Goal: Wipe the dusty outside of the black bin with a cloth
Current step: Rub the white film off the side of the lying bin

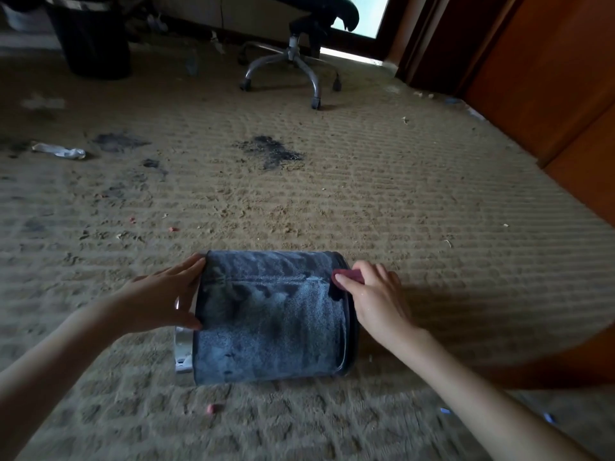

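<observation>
Covering nearly the whole view, a tan ribbed carpet carried dark stains and scattered crumbs. Reddish-brown wooden panels ran along its right edge. At its far edge stood a black office chair on a chrome wheeled base and, in the far left corner, a second tall black bin.

The dusty black cylindrical bin lay on its side near the carpet's near edge, silver-rimmed mouth to the left, its wall grey with dust and streaked darker in places.

The left hand rested against the mouth end, fingers straight along the rim and thumb on the wall. The right hand pinched a small dark-red cloth in curled fingers, pressing it to the wall by the base end.

A crumpled clear plastic bottle lay near the left edge, and a small pink scrap lay just in front of the bin.
</observation>
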Available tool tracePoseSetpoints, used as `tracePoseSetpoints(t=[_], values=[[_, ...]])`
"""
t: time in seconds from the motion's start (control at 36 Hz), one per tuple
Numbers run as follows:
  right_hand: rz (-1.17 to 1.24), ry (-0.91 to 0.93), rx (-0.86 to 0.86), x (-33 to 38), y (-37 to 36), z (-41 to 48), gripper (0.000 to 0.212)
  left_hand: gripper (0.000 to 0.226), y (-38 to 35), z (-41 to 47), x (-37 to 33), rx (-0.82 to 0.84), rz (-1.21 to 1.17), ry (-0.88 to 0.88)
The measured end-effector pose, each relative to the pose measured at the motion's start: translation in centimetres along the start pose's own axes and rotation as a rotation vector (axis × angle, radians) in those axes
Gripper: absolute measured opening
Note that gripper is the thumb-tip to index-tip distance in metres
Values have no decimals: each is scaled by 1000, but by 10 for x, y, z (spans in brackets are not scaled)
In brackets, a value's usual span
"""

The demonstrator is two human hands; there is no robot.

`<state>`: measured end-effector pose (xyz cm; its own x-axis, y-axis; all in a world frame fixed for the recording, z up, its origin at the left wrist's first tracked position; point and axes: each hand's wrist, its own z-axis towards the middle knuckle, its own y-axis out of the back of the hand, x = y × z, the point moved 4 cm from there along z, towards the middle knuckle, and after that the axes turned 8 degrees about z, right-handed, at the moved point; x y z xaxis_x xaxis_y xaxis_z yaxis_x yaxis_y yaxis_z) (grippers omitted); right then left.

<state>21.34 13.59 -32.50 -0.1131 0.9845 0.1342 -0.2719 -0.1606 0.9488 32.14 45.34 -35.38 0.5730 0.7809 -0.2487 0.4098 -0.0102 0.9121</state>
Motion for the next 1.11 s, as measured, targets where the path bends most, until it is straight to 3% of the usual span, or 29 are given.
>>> tracePoseSetpoints(t=[0.17, 0.33, 0.5, 0.72, 0.89, 1.11], values=[[17, -69, -7, 17, -16, -8, 51, 134, 1, 0, -1, 6, -34, 0], [28, 14, 32, 20, -6, -13, 51, 132, -3, -4, -3, 27, -24, 27], [74, -173, -61, 15, -9, -2, 36, 125, -2, -3, -5, 33, -28, 36], [103, -44, 15, 45, -14, -1, 37, 127, -6, -5, -1, 44, -54, 37], [28, -176, -79, 20, -6, 2, 38, 121, -8, -2, 0, 14, -73, 28], [78, 26, 7, 74, -16, 10, 36, 121, -9, -1, 0, -10, -95, 19]])
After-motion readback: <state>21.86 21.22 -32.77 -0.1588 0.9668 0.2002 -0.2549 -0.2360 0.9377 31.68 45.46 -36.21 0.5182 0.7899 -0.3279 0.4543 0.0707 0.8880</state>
